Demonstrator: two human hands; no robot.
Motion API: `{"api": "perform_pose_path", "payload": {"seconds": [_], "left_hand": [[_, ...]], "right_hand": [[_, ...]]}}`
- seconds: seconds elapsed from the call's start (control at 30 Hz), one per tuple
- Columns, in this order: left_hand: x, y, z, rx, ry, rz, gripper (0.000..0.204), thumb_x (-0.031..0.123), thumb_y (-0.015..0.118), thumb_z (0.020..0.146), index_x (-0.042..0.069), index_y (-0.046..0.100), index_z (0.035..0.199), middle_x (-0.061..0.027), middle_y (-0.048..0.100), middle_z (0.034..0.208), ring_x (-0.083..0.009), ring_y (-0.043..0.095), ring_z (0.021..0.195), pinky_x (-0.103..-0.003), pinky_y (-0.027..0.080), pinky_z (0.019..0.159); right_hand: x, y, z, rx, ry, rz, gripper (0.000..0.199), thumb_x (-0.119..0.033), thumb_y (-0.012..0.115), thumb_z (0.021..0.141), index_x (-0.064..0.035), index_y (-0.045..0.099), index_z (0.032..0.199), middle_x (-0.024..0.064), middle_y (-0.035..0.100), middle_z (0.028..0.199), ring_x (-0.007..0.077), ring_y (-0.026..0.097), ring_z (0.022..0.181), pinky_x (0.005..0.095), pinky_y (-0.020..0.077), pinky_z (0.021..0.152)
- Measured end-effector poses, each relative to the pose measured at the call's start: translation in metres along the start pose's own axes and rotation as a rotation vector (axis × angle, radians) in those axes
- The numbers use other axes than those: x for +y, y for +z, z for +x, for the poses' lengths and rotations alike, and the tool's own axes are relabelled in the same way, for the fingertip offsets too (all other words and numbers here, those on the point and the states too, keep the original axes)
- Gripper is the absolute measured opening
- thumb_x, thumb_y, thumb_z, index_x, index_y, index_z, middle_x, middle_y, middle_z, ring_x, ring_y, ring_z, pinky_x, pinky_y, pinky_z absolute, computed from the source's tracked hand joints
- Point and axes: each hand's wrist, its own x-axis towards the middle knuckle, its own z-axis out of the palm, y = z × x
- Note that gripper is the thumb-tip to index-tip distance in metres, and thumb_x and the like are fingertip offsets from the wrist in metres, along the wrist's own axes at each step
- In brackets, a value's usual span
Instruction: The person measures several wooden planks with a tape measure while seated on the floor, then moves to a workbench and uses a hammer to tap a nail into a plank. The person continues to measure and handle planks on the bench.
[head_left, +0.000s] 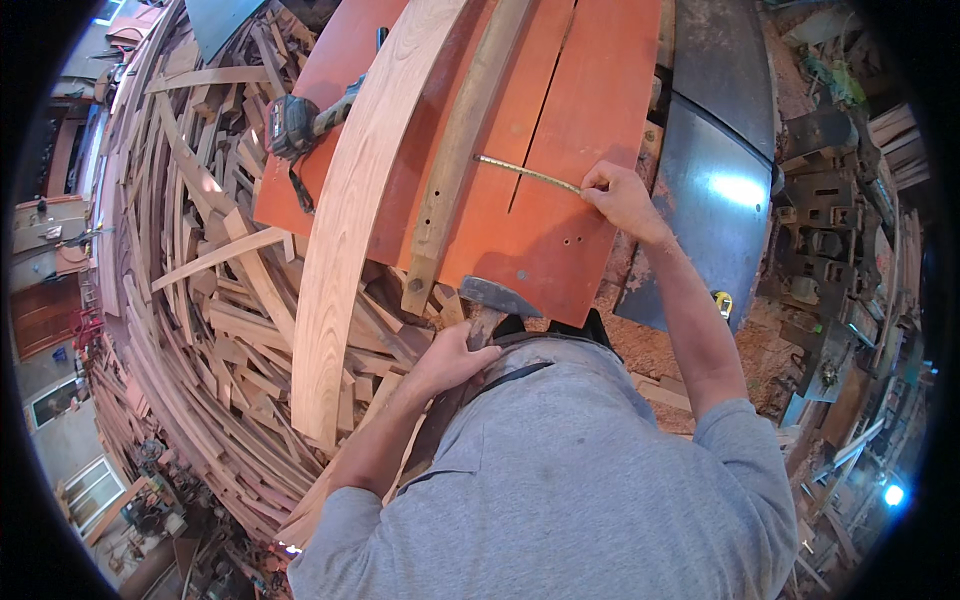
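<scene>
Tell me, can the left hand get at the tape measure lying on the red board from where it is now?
Probably not right away: the left hand is shut on the hammer, and the long pale plank lies between it and the tape measure on the red board.

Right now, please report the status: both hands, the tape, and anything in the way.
Right hand pinches tape blade on orange table. Left hand grips hammer. Curved plank lies left of the tape; tape case beyond it.

Tape measure blade [527,174] stretched flat across the red board [560,130]; hammer [490,300] upright at the board's near edge.
</scene>
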Motion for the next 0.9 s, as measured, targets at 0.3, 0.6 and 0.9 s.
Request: {"api": "perform_pose_path", "payload": {"seconds": [0.3, 0.6, 0.9], "left_hand": [[-0.009, -0.029, 0.013, 0.082, -0.077, -0.025, 0.026, 0.019, 0.075, 0.09, -0.002, 0.063, 0.099, -0.006, 0.065, 0.072, -0.0131, 0.063, 0.057, -0.029, 0.051, 0.054], [-0.005, -0.007, 0.018, -0.053, 0.002, 0.009, 0.019, 0.016, 0.071, 0.087, -0.002, 0.064, 0.092, -0.0035, 0.063, 0.067, -0.0119, 0.061, 0.056, -0.03, 0.049, 0.053], [-0.01, -0.006, 0.016, -0.004, -0.021, -0.058, 0.024, 0.018, 0.073, 0.087, -0.001, 0.061, 0.096, -0.006, 0.063, 0.066, -0.0144, 0.064, 0.056, -0.031, 0.051, 0.053]], "right_hand": [[0.005, 0.007, -0.007, 0.039, -0.169, -0.01, 0.006, -0.006, 0.068, 0.086, -0.0023, 0.064, 0.089, 0.0129, 0.066, 0.085, 0.0279, 0.068, 0.08, 0.0384, 0.0524, 0.072], [0.001, 0.006, -0.006, 0.022, -0.171, 0.013, 0.005, -0.006, 0.067, 0.086, -0.0019, 0.064, 0.088, 0.0127, 0.065, 0.086, 0.0277, 0.066, 0.078, 0.039, 0.0514, 0.071], [0.003, 0.005, -0.006, 0.037, -0.193, 0.008, 0.006, -0.007, 0.067, 0.086, -0.0011, 0.066, 0.088, 0.0132, 0.066, 0.085, 0.0273, 0.067, 0.077, 0.0377, 0.052, 0.071]]}}
